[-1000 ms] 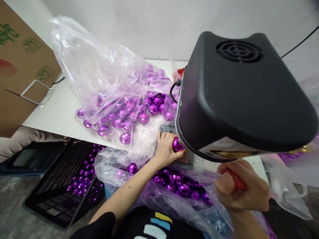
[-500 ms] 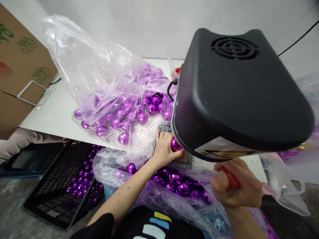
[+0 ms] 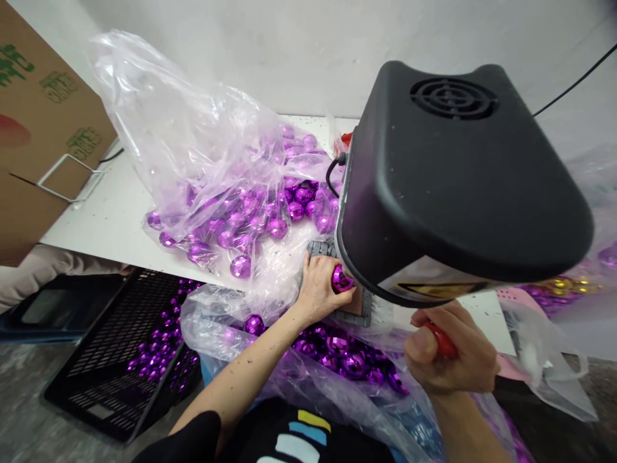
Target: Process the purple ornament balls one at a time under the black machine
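My left hand (image 3: pixel 318 288) grips a shiny purple faceted ball (image 3: pixel 341 279) and holds it on a small plate under the big black machine (image 3: pixel 457 173). My right hand (image 3: pixel 450 352) is wrapped round the machine's red handle (image 3: pixel 441 341), just below the machine's front edge. A clear plastic bag (image 3: pixel 202 161) full of the same purple balls lies on the white table (image 3: pixel 106 218), left of the machine. A second clear bag (image 3: pixel 337 354) with more purple balls sits below the table edge, in front of me.
A black plastic crate (image 3: pixel 125 347) with purple balls stands on the floor at lower left. A cardboard box (image 3: pixel 43 128) leans at the far left. Crumpled plastic (image 3: pixel 549 354) and more purple and gold pieces lie right of the machine. A black cable (image 3: pixel 569 87) runs behind it.
My hands hold the same grips on the ball and the red handle. The right hand sits slightly further left and higher in view; the view itself shifted a little.
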{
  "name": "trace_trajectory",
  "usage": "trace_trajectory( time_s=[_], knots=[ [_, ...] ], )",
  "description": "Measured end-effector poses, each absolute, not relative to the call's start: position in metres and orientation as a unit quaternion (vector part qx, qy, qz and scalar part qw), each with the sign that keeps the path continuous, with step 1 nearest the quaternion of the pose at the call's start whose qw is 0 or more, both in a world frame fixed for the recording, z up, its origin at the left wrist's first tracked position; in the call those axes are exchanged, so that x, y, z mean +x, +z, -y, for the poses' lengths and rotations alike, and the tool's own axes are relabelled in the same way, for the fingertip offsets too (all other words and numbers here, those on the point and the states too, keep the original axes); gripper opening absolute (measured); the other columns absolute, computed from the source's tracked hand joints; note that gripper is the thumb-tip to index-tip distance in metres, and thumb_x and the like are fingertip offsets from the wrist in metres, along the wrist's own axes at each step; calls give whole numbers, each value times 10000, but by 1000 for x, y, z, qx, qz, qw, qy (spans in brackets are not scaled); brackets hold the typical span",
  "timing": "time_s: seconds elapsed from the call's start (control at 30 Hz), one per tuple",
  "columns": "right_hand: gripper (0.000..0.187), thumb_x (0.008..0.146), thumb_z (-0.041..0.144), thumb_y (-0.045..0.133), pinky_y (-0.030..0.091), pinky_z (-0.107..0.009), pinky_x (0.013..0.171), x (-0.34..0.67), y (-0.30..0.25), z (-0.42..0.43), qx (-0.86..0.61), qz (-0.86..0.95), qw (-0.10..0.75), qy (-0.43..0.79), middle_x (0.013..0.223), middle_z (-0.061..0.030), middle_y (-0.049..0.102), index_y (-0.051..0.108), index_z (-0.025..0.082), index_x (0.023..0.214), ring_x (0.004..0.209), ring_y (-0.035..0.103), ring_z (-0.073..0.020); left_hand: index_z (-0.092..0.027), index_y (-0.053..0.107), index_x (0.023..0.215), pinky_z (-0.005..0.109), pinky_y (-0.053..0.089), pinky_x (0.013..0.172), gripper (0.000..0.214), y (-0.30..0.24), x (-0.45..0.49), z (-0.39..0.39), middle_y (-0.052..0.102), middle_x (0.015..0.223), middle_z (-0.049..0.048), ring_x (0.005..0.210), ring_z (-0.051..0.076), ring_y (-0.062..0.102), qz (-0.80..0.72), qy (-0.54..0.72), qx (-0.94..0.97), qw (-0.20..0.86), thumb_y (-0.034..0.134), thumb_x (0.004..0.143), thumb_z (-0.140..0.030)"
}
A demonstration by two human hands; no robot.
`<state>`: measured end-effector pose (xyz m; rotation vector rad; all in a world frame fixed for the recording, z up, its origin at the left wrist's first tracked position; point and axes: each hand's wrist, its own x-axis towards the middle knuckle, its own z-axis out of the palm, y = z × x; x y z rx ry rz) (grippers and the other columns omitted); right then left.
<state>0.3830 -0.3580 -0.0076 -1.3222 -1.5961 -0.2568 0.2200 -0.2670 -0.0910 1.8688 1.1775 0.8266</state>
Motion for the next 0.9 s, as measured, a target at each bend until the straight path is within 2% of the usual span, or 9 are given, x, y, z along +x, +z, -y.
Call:
trace_trajectory(
  time_s=[0.37,0.67,0.8,0.9],
  knots=[
    [222,903,283,519,419,-248,553,383,-9,361,-568,665,472,-106,672,-16,539,530,187,703,697,589,-131,-251,622,1060,590,421,1092,438,-97,220,266,661,1050,74,1134,316,574,-455,330,729,391,829,683,-335],
    [138,881,234,524,408,-239,560,383,-25,357,-573,663,466,-119,717,-23,583,600,183,777,698,581,-120,-249,622,1012,625,290,1187,431,-94,220,267,651,984,40,1078,303,595,-452,353,739,353,835,645,-319],
    [93,836,172,547,423,-245,592,381,-41,348,-585,652,469,-114,714,-20,591,639,188,839,686,570,-117,-247,619,1029,619,319,1169,447,-99,221,266,657,1028,53,1103,307,588,-452,351,738,357,841,651,-333],
    [115,838,224,538,415,-255,567,382,-37,354,-591,651,469,-87,657,-16,557,643,189,807,638,550,-120,-251,624,1031,604,341,1158,444,-100,221,266,669,1047,57,1138,311,581,-448,346,734,375,847,650,-298]
  ],
)
